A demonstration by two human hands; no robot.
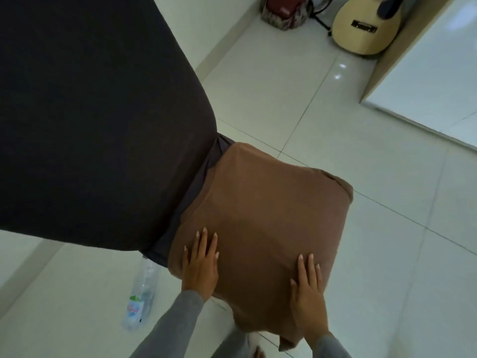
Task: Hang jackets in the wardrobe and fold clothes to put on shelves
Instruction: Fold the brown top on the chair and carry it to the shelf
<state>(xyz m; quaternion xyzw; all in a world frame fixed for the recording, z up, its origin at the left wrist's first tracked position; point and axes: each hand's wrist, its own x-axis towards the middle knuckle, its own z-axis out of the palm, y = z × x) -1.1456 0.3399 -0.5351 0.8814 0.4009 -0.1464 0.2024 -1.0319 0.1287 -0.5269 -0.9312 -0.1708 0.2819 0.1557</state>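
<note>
Closest to me, both hands lie palm-down on the folded brown garment. The left hand is at its left edge, the right hand near its near-right corner. The fingers are straight and slightly spread, pressing flat and pinching nothing. The bundle runs away from my fingertips, up and slightly left, so neither hand is nearer. I judge I'd slide both palms under the near edge to lift it. It sits over a dark garment, against a large dark mass I can't identify. A plastic bottle lies on the tiled floor. Beyond, a white cabinet panel stands far right, beside a guitar.
</note>
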